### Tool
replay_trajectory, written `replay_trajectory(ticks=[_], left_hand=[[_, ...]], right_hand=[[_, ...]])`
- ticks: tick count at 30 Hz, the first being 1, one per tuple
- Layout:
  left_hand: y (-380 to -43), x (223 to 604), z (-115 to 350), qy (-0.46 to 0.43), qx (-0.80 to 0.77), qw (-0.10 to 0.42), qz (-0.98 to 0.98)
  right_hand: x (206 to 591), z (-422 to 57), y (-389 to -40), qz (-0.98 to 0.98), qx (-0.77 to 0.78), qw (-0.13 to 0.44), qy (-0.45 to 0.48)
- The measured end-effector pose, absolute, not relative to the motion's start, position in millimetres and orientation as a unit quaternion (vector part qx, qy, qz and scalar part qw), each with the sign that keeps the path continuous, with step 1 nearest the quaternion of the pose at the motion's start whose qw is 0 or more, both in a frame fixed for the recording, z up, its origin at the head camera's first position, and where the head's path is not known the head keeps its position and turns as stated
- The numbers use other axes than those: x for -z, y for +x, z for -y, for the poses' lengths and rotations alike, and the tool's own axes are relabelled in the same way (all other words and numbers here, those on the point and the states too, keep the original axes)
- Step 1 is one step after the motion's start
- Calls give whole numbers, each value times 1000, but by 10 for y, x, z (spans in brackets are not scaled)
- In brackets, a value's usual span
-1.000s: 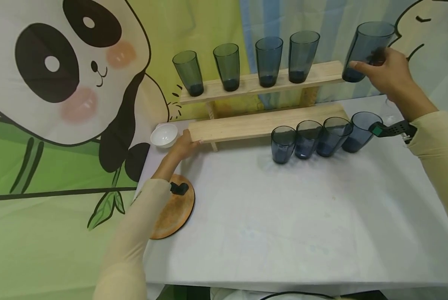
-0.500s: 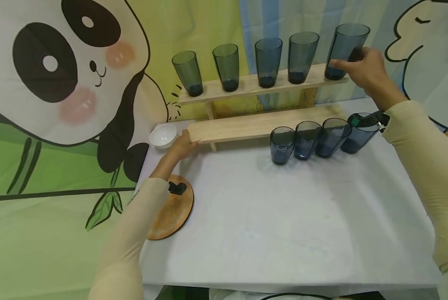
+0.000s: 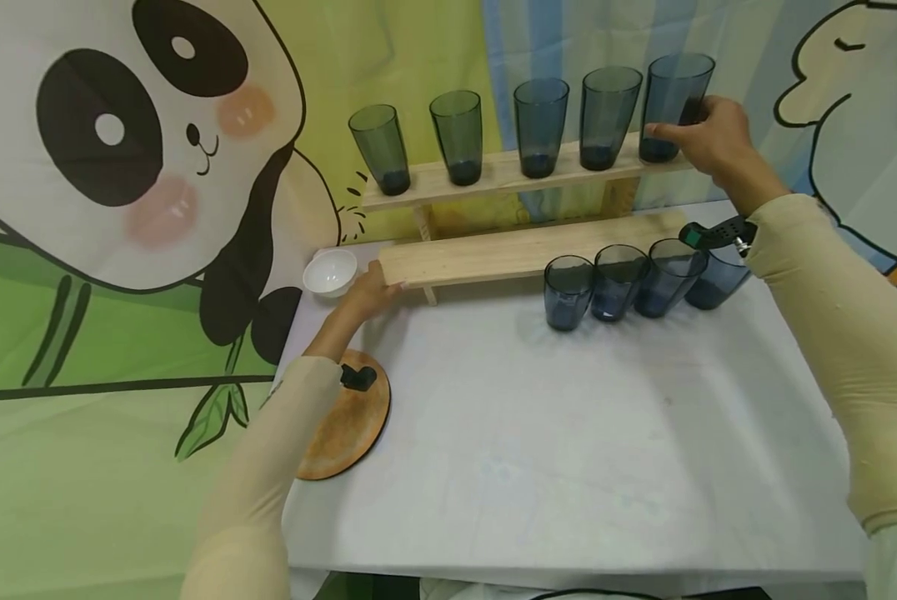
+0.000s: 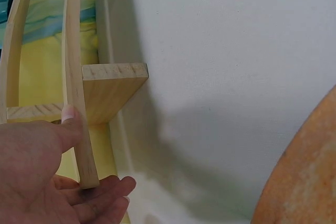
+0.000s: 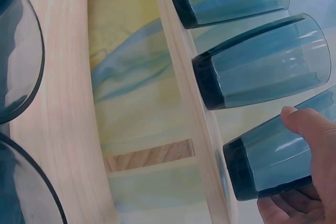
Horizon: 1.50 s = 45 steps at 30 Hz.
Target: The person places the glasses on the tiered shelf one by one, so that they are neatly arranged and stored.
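My right hand point(image 3: 719, 143) grips a tall blue-tinted drinking glass point(image 3: 677, 104) near the right end of the wooden rack's upper shelf point(image 3: 504, 169). In the right wrist view the thumb lies along one side of this glass point(image 5: 273, 156), fingers round the other, its base right at the shelf. Several like glasses point(image 3: 541, 125) stand in a row to its left. My left hand point(image 3: 369, 293) holds the left end of the lower shelf point(image 3: 486, 254); in the left wrist view the thumb presses the board point(image 4: 75, 77) from above, with fingers underneath.
Several more blue glasses point(image 3: 567, 292) stand close together on the white-covered table point(image 3: 538, 467), before the lower shelf's right half. A white bowl point(image 3: 330, 272) sits beside my left hand. Under my left forearm lies a round brown board point(image 3: 351, 425). A printed curtain point(image 3: 418, 50) hangs behind.
My right hand has carried its glass leftward, from beyond the upper shelf's right end to the shelf beside the other glasses. The left hand has stayed on the lower shelf.
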<state>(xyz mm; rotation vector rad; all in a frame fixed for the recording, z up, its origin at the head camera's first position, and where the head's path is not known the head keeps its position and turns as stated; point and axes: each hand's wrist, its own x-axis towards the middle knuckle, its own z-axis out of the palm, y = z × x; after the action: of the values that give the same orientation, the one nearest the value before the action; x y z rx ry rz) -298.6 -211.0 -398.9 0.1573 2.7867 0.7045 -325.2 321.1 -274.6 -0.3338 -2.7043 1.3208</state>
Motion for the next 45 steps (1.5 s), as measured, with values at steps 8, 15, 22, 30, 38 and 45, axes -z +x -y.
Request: replay_trajectory(ticks=[8, 15, 22, 30, 38, 45], left_hand=[[-2957, 4020, 2085, 48, -242, 138, -959], [-2964, 3989, 2079, 49, -241, 132, -960], [-2987, 3980, 2058, 54, -247, 133, -958], [-3000, 3988, 2038, 61, -254, 131, -956], [-2971, 3991, 2085, 52, -252, 135, -957], [-2970, 4039, 2121, 58, -255, 129, -957]], right_hand=[[2819, -3229, -3258, 883, -447, 64, -127], [2839, -3251, -3281, 878, -455, 80, -130], [2837, -3266, -3263, 880, -451, 76, -128], [2880, -3326, -3203, 892, -433, 74, -108], [2868, -3421, -3062, 900, -425, 65, -69], [2944, -3779, -2713, 900, -418, 112, -56]])
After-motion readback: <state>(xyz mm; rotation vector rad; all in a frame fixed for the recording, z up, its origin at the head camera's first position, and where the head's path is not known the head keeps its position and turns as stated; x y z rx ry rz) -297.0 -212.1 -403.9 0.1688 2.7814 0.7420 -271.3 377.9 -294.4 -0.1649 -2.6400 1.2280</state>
